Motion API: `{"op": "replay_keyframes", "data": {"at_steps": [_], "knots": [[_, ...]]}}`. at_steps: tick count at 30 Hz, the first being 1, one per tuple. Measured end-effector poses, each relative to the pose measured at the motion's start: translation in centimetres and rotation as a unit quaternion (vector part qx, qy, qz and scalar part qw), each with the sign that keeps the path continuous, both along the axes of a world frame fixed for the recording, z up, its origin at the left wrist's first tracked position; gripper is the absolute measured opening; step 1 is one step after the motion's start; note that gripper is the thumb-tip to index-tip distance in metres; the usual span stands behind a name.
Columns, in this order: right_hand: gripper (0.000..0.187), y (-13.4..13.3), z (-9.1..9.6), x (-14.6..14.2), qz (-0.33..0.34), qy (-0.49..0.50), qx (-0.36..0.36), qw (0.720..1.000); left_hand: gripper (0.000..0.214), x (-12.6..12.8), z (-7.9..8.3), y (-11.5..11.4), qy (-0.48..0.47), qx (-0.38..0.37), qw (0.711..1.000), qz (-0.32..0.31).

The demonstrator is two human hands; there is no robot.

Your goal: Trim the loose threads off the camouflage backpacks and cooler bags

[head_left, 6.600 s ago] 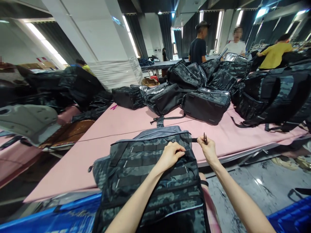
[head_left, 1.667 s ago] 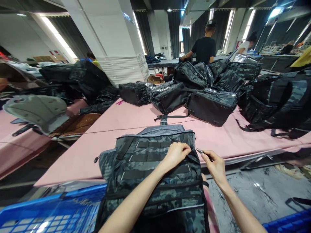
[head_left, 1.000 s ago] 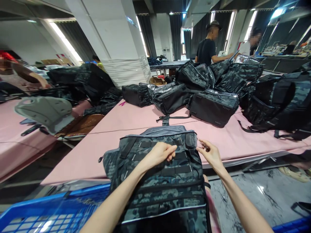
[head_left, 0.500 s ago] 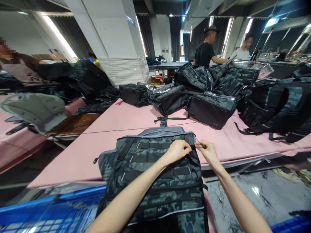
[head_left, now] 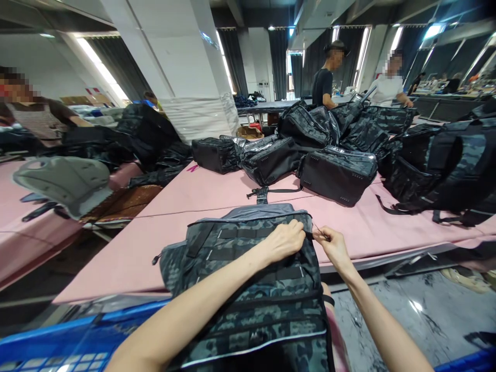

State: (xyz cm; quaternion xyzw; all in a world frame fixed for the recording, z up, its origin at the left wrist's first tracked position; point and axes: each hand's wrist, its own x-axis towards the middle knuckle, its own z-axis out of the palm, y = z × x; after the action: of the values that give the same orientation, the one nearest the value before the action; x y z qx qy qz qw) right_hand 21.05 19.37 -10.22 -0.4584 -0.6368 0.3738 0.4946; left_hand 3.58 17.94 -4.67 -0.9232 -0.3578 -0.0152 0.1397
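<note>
A dark camouflage backpack lies in front of me, its top on the pink table and its lower part over my lap. My left hand is closed, pinching the fabric at the bag's upper right corner. My right hand is closed on a small metal tool whose thin tip points at the same corner. The two hands almost touch.
Several black bags are piled at the back and right of the table. A blue plastic crate sits at my lower left. A grey moulded panel lies on the left table. People stand behind the pile; another sits far left.
My hands, apart a second ago with the left fingers loose, have come together at the bag's upper right corner. The small tool now points at that corner.
</note>
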Motion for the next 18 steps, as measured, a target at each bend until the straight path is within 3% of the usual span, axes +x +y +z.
{"op": "replay_keyframes", "data": {"at_steps": [4, 7, 9, 10, 12, 14, 16, 18], "knots": [[0.028, -0.2, 0.0, 0.1, -0.021, 0.003, 0.006, 1.0, 0.024, -1.6, 0.2, 1.0, -0.063, 0.021, 0.993, 0.093], [0.027, 0.0, 0.0, 0.3, -0.029, 0.004, 0.005, 1.0, 0.025, -3.6, 1.0, 1.0, -0.195, 0.007, 0.959, 0.206], [0.026, 0.2, 0.0, 0.3, -0.034, 0.003, 0.005, 0.999, 0.034, -4.4, 1.7, 0.3, -0.287, -0.083, 0.921, 0.251], [0.026, 0.2, 0.1, 0.2, -0.034, 0.002, 0.004, 0.999, 0.043, -4.6, 2.0, -0.3, -0.314, -0.165, 0.9, 0.255], [0.025, 0.1, 0.2, 0.1, -0.034, -0.005, 0.01, 0.999, 0.059, -4.7, 2.5, -1.5, -0.339, -0.336, 0.849, 0.228], [0.022, -0.5, 0.6, -0.1, -0.036, -0.045, 0.057, 0.997, 0.063, -4.8, 2.8, -2.7, -0.371, -0.409, 0.81, 0.197], [0.016, -1.4, 1.0, -0.3, -0.05, -0.14, 0.153, 0.977, 0.052, -5.6, 2.9, -3.7, -0.429, -0.36, 0.803, 0.205], [0.02, -2.4, 1.3, -0.4, -0.062, -0.263, 0.255, 0.928, 0.039, -7.5, 2.8, -4.8, -0.472, -0.286, 0.797, 0.247]]}}
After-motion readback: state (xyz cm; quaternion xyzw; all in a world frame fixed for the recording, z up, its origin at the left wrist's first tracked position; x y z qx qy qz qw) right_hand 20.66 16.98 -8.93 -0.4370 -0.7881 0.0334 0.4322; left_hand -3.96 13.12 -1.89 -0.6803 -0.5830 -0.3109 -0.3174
